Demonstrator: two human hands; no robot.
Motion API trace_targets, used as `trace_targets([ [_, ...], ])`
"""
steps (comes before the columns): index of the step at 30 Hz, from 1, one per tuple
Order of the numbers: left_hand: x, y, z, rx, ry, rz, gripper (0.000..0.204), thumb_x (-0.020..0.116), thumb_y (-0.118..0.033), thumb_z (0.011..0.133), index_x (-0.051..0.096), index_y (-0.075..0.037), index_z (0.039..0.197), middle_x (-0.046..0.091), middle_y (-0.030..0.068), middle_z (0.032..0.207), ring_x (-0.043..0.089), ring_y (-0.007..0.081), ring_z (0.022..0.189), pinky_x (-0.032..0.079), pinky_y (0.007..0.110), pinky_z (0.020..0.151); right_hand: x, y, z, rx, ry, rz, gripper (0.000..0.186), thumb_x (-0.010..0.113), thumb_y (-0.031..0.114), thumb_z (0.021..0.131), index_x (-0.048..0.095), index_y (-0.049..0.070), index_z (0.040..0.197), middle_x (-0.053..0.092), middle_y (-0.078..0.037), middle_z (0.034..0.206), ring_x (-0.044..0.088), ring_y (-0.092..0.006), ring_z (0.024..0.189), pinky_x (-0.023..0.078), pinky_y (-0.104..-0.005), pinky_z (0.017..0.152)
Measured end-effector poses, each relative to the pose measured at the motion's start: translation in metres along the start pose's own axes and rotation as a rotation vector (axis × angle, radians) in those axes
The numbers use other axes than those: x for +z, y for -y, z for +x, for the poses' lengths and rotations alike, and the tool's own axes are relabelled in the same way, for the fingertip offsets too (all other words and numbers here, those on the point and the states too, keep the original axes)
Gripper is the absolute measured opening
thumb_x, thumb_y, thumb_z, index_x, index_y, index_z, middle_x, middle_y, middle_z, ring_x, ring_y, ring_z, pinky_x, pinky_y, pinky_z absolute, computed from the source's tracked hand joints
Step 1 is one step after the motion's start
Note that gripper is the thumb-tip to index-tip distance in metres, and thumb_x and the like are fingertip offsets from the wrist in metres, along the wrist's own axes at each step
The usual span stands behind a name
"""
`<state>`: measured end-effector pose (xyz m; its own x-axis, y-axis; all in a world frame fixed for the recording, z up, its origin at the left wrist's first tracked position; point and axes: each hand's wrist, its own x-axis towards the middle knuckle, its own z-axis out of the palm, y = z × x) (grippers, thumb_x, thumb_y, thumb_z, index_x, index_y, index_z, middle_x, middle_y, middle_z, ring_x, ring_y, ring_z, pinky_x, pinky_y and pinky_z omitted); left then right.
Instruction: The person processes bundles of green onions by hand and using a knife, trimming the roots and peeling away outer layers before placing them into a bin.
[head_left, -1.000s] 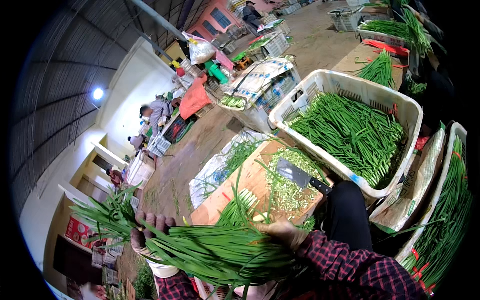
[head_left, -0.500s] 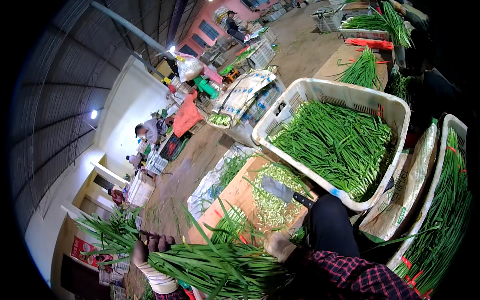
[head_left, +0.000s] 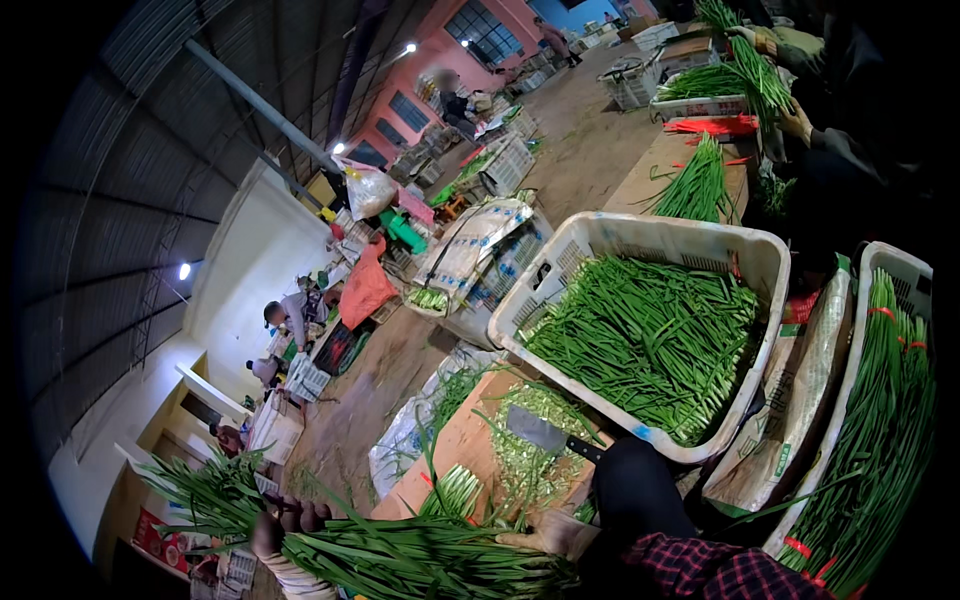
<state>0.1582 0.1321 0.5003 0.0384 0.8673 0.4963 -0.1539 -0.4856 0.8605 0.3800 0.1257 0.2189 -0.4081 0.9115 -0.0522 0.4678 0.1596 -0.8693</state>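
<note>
My left hand, in a dark glove, is wrapped round a large bunch of garlic chives whose leaves stick out past its left side. My right hand is bare and closed over the same bunch near its right part; some fingers are hidden. Just beyond lies a wooden board strewn with chopped stem ends. A cleaver rests on them, its black handle against my knee. A smaller bunch with pale stems and a red tie sits at the board's near edge.
A white plastic crate full of loose chives stands beyond my knee. At the right, another crate holds red-tied bundles beside a folded carton. A co-worker's hands hold chives at upper right. White sheeting lies on the floor.
The view has shifted, moving most things left and slightly down in the picture. Both hands keep hold of the bunch, and my right hand's fingers now reach further left over it. The cleaver stays put.
</note>
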Motion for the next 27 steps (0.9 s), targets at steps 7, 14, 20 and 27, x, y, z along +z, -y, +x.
trace_targets([
  [7, 0.011, -0.004, 0.01, -0.051, -0.156, -0.079, 0.031, 0.045, -0.034, 0.091, 0.048, -0.003, 0.094, 0.049, 0.0034, 0.077, 0.051, 0.0171, 0.073, 0.045, 0.036, 0.066, 0.005, -0.012, 0.007, -0.239, 0.0, -0.014, 0.064, 0.04, 0.061, 0.083, 0.048, 0.012, 0.123, 0.057, -0.021, 0.079, 0.059, -0.0338, 0.077, 0.045, -0.0425, 0.074],
  [14, 0.041, 0.004, 0.004, -0.155, -0.099, -0.102, 0.028, 0.056, -0.036, 0.083, 0.047, -0.01, 0.078, 0.048, -0.0006, 0.072, 0.045, 0.0156, 0.066, 0.041, 0.038, 0.071, 0.021, -0.041, 0.029, -0.189, 0.329, 0.863, 0.063, 0.052, 0.051, 0.085, 0.043, 0.009, 0.131, 0.043, -0.007, 0.131, 0.036, -0.023, 0.124, 0.03, -0.0332, 0.099],
  [20, 0.047, 0.003, 0.009, -0.131, -0.095, -0.055, 0.028, 0.058, -0.035, 0.083, 0.053, -0.008, 0.086, 0.053, 0.0018, 0.073, 0.051, 0.0197, 0.069, 0.045, 0.042, 0.078, 0.033, -0.046, 0.033, -0.425, 0.355, 1.582, 0.035, 0.046, 0.023, 0.094, 0.049, 0.005, 0.124, 0.048, -0.006, 0.123, 0.044, -0.0149, 0.113, 0.032, -0.0263, 0.094],
  [27, 0.09, -0.009, 0.005, -0.174, -0.189, -0.059, 0.021, 0.054, -0.03, 0.087, 0.05, -0.01, 0.09, 0.044, -0.0024, 0.073, 0.045, 0.0142, 0.066, 0.042, 0.033, 0.071, 0.014, -0.029, 0.011, -0.418, 0.344, 1.425, 0.032, 0.061, 0.022, 0.086, 0.055, 0.006, 0.114, 0.055, 0.001, 0.089, 0.046, -0.0059, 0.08, 0.036, -0.0235, 0.07],
])
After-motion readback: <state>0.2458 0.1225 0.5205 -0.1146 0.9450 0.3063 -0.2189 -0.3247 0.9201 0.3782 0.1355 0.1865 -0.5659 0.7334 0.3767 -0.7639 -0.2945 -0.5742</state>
